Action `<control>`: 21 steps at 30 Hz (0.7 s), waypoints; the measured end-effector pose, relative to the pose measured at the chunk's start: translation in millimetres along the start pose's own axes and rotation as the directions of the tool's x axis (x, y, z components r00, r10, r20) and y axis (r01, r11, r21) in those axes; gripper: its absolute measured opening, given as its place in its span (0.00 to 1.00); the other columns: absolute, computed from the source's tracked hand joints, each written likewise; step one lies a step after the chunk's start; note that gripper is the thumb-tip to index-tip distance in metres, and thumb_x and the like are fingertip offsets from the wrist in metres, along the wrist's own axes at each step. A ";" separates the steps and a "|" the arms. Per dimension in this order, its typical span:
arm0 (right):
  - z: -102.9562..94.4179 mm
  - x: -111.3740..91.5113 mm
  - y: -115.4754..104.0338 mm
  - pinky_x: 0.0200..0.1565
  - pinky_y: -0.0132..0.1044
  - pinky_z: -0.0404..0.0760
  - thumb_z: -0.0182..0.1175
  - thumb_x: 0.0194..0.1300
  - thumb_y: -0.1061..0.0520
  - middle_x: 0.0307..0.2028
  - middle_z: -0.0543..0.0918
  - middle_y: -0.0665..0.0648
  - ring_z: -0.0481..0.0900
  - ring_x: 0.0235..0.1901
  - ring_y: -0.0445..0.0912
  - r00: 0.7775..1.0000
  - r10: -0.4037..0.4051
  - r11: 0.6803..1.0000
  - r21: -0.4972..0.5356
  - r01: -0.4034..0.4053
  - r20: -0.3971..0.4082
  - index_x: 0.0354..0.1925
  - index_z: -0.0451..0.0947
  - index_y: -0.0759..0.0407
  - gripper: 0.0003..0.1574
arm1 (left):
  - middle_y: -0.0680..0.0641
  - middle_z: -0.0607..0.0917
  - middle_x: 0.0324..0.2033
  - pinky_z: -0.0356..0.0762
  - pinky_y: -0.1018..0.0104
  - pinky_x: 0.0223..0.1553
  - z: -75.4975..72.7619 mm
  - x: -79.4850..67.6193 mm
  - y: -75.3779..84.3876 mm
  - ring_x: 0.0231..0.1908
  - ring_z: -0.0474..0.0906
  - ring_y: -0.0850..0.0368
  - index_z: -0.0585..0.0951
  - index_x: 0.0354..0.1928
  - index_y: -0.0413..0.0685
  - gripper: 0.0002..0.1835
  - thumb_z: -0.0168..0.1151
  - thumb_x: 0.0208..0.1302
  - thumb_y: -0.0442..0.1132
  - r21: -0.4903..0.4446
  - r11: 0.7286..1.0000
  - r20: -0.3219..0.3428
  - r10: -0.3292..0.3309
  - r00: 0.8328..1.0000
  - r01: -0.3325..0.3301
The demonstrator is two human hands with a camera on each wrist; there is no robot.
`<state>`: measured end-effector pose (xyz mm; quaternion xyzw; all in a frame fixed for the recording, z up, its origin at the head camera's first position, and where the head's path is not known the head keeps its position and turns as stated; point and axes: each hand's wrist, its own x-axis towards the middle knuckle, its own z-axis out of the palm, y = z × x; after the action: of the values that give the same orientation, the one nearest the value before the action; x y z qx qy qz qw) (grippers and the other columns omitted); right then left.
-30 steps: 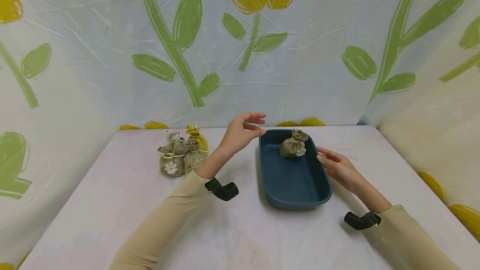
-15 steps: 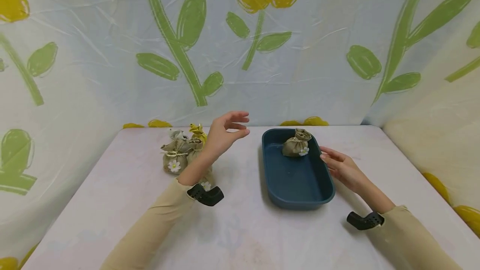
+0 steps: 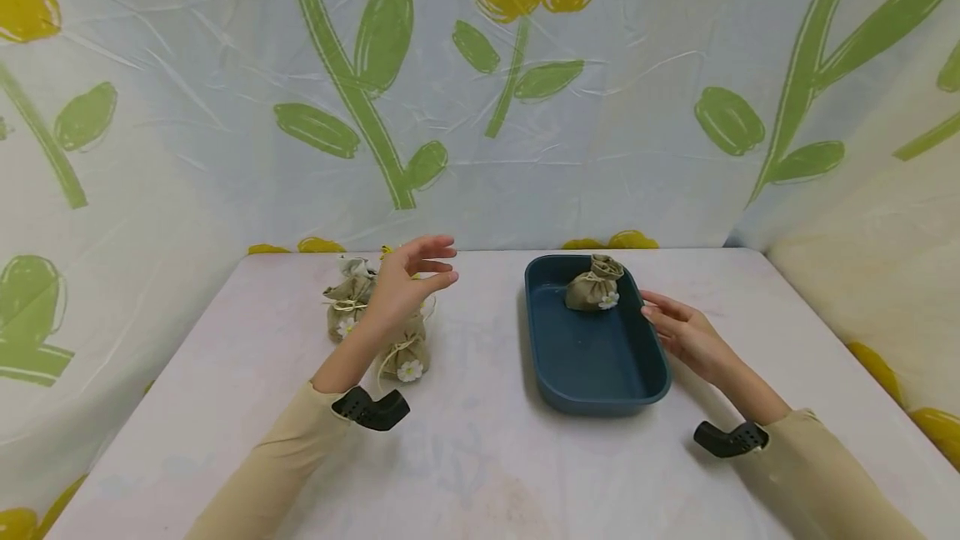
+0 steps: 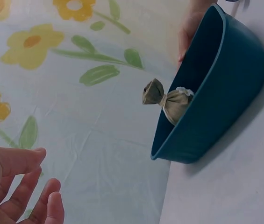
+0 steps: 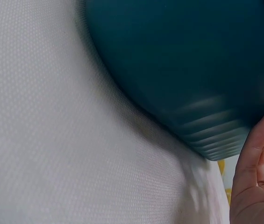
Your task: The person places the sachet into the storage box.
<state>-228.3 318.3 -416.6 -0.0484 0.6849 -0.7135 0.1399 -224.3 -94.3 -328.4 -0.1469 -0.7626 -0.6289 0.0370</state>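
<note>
Clustered cloth sacks (image 3: 405,354) sat just beside the left hand (image 3: 401,290), its thumb and fingers loosely parted; the right hand (image 3: 690,344), fingers fairly straight, touched the blue bin (image 3: 588,365) on its left (another sack (image 3: 588,292) sat inside).

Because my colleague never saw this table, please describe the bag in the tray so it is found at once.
On the pale table, find the blue tray beside the right hand. Toward its far end sits a brown bag with a white flower. Unlike the other bags, it is inside.
</note>
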 end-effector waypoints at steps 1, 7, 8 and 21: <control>0.0 0.0 0.0 0.44 0.24 0.80 0.51 0.73 0.56 0.43 0.80 0.40 0.79 0.42 0.32 1.000 0.002 1.000 -0.003 -0.002 -0.001 0.60 0.70 0.45 0.19 | 0.39 0.81 0.53 0.81 0.69 0.44 -2.4 -1.8 -1.0 0.49 0.80 0.46 0.76 0.59 0.44 0.23 0.64 0.60 0.29 0.005 1.000 -0.004 0.003 1.000 -0.003; -0.9 1.1 0.4 0.45 0.24 0.80 0.51 0.73 0.55 0.43 0.80 0.39 0.79 0.43 0.32 1.000 0.019 1.000 -0.013 -0.019 -0.005 0.62 0.69 0.45 0.21 | 0.38 0.81 0.52 0.80 0.73 0.41 -16.0 -10.6 -7.5 0.48 0.80 0.46 0.76 0.59 0.42 0.24 0.65 0.59 0.30 0.036 0.999 -0.045 -0.030 0.999 0.032; -1.2 1.1 0.5 0.45 0.24 0.80 0.51 0.73 0.54 0.43 0.80 0.39 0.79 0.43 0.32 1.000 0.021 1.000 -0.015 -0.021 -0.005 0.64 0.67 0.46 0.22 | 0.38 0.82 0.52 0.80 0.73 0.41 -17.9 -11.9 -9.1 0.48 0.80 0.47 0.76 0.59 0.43 0.23 0.65 0.59 0.30 0.035 0.998 -0.051 -0.043 0.998 0.045; -1.0 1.4 1.9 0.43 0.24 0.80 0.51 0.73 0.56 0.42 0.81 0.39 0.80 0.41 0.32 1.000 0.007 0.999 0.047 -0.007 0.005 0.56 0.72 0.40 0.17 | 0.35 0.79 0.56 0.79 0.76 0.43 -32.9 -28.7 -32.2 0.54 0.77 0.43 0.74 0.60 0.41 0.25 0.66 0.60 0.33 0.023 0.995 -0.031 -0.101 0.994 0.102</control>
<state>-229.6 318.9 -418.7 -0.0442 0.6678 -0.7287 0.1450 -209.8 -136.7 -359.1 -0.0983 -0.7760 -0.6227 0.0180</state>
